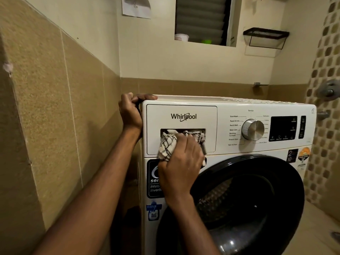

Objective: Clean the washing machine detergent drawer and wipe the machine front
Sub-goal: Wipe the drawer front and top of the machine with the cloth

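Detergent drawer sits shut at the washing machine front's 10 o'clock corner. Right hand is curled around a checked cloth, pressing it into the drawer's handle recess. Left hand grips the machine's top corner at 11 o'clock, fingers wrapped over the edge.

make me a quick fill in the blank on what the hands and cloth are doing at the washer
1. The left hand grips the top ____ corner of the washing machine.
2. The right hand presses a ____ cloth into the handle recess of the detergent drawer.
3. The detergent drawer is ____, flush with the front panel.
4. The round dial sits to the ____ of the drawer.

Missing words: left; checked; closed; right
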{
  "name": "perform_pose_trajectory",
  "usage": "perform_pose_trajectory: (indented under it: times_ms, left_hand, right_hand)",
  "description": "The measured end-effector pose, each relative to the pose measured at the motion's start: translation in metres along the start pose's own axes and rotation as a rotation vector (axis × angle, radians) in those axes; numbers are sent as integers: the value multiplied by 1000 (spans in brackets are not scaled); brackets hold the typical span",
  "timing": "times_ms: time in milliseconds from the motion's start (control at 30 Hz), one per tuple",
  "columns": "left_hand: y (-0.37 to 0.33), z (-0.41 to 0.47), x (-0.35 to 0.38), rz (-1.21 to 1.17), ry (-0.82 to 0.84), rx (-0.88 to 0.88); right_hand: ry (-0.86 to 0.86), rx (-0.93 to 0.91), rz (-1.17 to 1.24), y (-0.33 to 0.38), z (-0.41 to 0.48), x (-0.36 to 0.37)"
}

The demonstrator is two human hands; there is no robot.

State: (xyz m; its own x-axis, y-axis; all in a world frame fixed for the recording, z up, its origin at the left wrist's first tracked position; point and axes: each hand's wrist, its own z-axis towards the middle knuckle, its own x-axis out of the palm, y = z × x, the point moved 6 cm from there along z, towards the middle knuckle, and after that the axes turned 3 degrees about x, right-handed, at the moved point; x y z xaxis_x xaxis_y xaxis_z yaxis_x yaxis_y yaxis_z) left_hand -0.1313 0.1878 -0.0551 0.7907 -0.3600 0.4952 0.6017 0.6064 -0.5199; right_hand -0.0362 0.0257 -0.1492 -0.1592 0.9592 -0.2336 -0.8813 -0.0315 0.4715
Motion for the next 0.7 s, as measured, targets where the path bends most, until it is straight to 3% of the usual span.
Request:
perform_pose_trajectory:
  times_ms: [233, 333, 500, 700]
  left_hand:
    - [-2, -1, 2, -16, -13, 7]
    - [-2, -1, 1, -8, -3, 12]
    - [-2, -3, 3, -11, -9, -9]
    - [-5, -4, 4, -22, -18, -17]
  right_hand:
    - [147, -50, 333, 1, 7, 3]
    - [261, -176, 425, -24, 23, -7]
    - [165, -350, 56, -39, 28, -19]
    - [32, -76, -72, -2, 11, -9]
